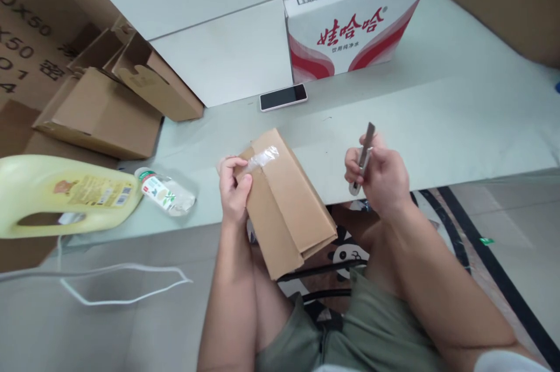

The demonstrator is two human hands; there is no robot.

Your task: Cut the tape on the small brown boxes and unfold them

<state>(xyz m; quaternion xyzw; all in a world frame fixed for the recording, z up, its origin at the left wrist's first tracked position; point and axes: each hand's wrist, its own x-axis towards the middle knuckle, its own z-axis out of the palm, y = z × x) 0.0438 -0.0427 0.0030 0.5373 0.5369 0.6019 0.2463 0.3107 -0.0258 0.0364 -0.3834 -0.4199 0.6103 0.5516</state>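
Observation:
My left hand [235, 188] grips the far left end of a small brown cardboard box [291, 197], thumb on top. The box is tilted over the table's front edge, its near end above my lap. A strip of clear tape [263, 156] crosses the seam between its flaps close to my left fingers. To the right of the box, my right hand [380, 176] is closed around a utility knife [363, 159]. Its blade points up and away from me, apart from the box.
A phone [283, 97] lies behind the box, before white panels [223, 51] and a red-and-white carton [350, 34]. At left are a small clear bottle [166, 191], a large yellow jug [65, 194] and open cardboard boxes [105, 106]. A white cable [126, 302] hangs near the table's front edge.

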